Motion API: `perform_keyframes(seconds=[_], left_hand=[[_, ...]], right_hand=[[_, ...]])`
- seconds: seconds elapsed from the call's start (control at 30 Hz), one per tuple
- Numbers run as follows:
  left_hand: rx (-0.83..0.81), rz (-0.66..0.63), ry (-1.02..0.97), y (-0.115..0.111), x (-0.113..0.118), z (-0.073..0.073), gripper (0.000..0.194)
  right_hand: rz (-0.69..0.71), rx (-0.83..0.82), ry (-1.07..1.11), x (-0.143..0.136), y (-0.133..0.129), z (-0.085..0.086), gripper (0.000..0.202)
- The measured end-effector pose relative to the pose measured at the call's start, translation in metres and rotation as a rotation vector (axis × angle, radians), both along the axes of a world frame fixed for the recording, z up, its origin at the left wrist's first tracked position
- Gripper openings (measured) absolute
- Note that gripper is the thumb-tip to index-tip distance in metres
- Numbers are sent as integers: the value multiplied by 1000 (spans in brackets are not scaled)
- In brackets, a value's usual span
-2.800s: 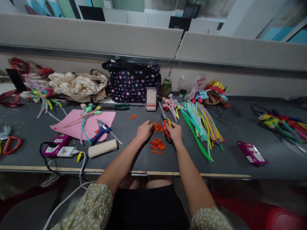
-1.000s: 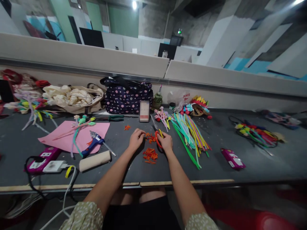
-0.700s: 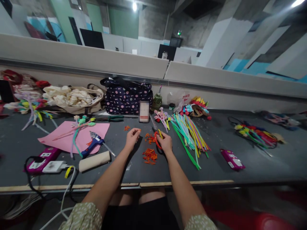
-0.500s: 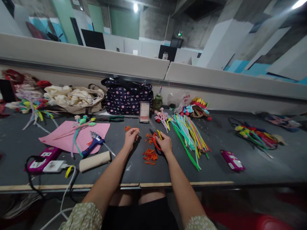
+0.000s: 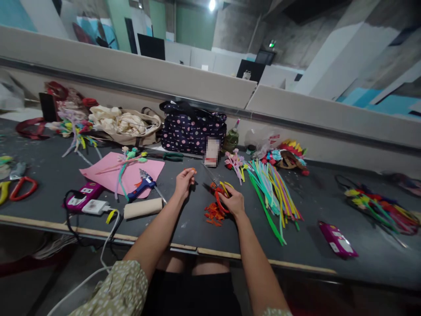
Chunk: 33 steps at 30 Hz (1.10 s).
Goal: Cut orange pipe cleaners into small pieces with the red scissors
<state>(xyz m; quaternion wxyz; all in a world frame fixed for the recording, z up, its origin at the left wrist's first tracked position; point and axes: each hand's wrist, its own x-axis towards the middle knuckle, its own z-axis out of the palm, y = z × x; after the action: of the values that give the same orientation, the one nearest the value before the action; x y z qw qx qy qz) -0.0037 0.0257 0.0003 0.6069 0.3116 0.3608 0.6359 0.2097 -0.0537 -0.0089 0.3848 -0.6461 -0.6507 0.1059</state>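
Note:
My right hand is closed on red-and-yellow scissors, whose blades point up and to the left. Under and beside the scissors lies a pile of small orange pieces on the dark table. To the left, my left hand is raised a little, thumb and fingertips pinched on a tiny orange piece. The two hands are apart, with the scissor blades pointing between them. A bundle of coloured pipe cleaners lies right of my right hand.
A blue glue gun rests on pink paper, above a beige roll. A power strip with cables is at left. Behind stand a dotted bag and a green bottle. A purple packet lies at right.
The view has shifted left, so another pair of scissors shows at the far left. My left hand has lifted slightly, and the small orange bits formerly beside it are no longer visible.

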Motion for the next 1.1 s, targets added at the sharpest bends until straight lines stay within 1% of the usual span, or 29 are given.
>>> perform_keyframes(seconds=[0.13,0.23,0.47,0.7,1.1], left_hand=[[3,17,-21,1,-1,0,38],[11,17,-35,0,0,0,37],[15,-15,-60,-1,0,-1,34],[-9,-7,-68,0,-1,-3,35],[-24,-7,-70,-1,-3,-1,32]], right_hand=[[52,7,-145,-1,0,-5,44],[71,20,-192,-1,1,-7,43],[79,33,-212,-3,1,-6,41],[103,30,-249,-4,2,-8,43],[142,-16,-269,-4,3,-7,42]])
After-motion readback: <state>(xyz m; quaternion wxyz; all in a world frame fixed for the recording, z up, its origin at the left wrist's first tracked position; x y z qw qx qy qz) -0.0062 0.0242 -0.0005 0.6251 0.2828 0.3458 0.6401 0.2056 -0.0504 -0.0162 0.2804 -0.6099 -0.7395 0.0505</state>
